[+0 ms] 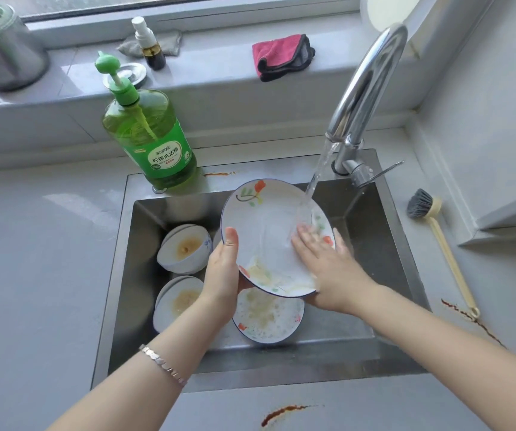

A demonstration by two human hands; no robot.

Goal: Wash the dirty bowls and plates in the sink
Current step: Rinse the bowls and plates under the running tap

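Observation:
A white plate [266, 225] with flower prints and a blue rim is tilted over the steel sink [384, 269] under running water from the faucet [365, 88]. My left hand [222, 272] grips the plate's left edge, thumb on top. My right hand [328, 262] lies flat on the plate's right side, fingers spread in the water stream. Yellowish residue clings to the plate's lower edge. Below it lies another dirty plate [266, 318]. Two dirty bowls sit at the sink's left, one further back [185, 248] and one nearer [175, 301].
A green dish soap bottle [150, 135] stands at the sink's back left corner. A dish brush [437, 237] lies on the counter to the right. On the windowsill are a pink cloth [281, 56], a small spray bottle [149, 45] and a metal container [1, 48]. Reddish stains mark the counter.

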